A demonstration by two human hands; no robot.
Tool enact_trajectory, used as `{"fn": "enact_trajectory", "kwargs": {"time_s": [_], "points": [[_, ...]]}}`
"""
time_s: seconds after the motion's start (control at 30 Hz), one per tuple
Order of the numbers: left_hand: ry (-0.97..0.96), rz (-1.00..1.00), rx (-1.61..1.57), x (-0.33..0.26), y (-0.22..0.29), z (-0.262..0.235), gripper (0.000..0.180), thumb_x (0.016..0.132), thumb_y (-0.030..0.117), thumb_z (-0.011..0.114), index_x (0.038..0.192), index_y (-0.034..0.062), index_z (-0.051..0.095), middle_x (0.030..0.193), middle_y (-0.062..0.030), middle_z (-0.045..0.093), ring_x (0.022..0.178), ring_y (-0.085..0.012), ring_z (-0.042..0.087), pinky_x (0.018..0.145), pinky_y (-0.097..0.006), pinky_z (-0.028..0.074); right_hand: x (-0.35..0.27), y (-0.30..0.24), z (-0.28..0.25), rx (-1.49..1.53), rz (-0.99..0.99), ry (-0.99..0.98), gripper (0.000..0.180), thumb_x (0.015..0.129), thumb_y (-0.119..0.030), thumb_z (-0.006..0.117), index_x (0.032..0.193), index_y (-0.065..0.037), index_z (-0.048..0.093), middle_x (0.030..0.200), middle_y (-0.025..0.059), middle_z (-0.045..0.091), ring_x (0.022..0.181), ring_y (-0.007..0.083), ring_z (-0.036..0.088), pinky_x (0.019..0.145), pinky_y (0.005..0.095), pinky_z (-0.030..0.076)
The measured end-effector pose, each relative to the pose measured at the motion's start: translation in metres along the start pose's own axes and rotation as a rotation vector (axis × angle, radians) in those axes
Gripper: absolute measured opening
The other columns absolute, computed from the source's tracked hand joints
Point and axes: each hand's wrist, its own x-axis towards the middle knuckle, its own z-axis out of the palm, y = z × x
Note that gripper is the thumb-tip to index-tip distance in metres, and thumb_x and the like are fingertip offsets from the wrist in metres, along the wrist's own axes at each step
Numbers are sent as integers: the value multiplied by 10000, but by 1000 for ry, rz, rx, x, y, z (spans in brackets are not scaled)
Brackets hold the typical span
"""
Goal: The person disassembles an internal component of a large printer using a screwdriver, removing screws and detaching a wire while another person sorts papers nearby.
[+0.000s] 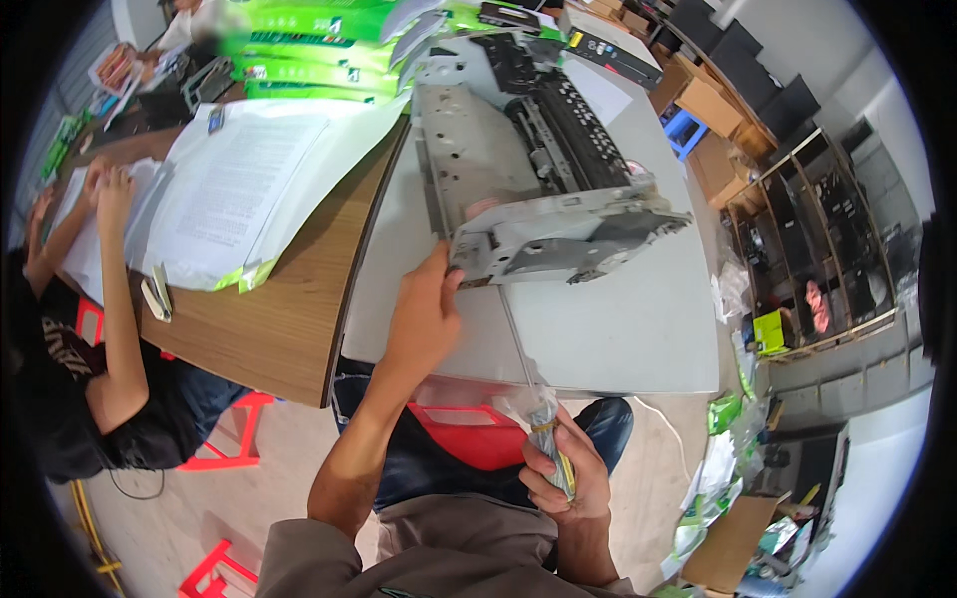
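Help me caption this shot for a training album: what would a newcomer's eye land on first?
The stripped grey printer chassis lying on the white table, centre frame, with the left hand gripping its near corner. Below it, the right hand holds a long screwdriver reaching up toward the chassis. Upper left, green paper reams are stacked.

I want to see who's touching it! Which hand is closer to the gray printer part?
Left. The left hand touches the near corner of the gray printer part on the table. The right hand is down over the lap, holding a screwdriver.
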Motion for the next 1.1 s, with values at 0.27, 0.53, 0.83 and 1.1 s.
{"fn": "enact_trajectory", "kwargs": {"time_s": [0.27,0.53,0.83,1.1], "points": [[-48,45,114,-2,2,7,321,995,46,509,1305,-31,540,1099,-201,682,976,-262,639,878,-319,464,-1,-13,-28,347,150,-218,335,1074,-277,409,1402,-211,417,781,55,441,440,94,352,310,184,230],[-97,59,7,1,-10,4,341,1015,45,482,1341,-48,516,1176,-157,670,1068,-200,597,948,-300,429,9,-9,-46,578,305,-305,267,1059,-296,461,1323,-255,464,807,40,448,426,80,341,272,193,223],[-47,111,759,16,109,-45,252,985,58,552,1218,-30,590,1067,-174,689,972,-254,659,851,-358,502,-47,-39,-80,41,275,-65,482,1036,-296,527,1488,-175,412,1036,68,579,554,78,501,426,198,414],[-369,678,546,76,224,220,183,937,42,526,1068,-32,631,1042,-231,668,960,-410,651,868,-457,502,-101,-85,-169,-20,-250,-270,629,997,-294,583,1519,-50,332,773,124,576,400,76,395,355,215,304]]}}
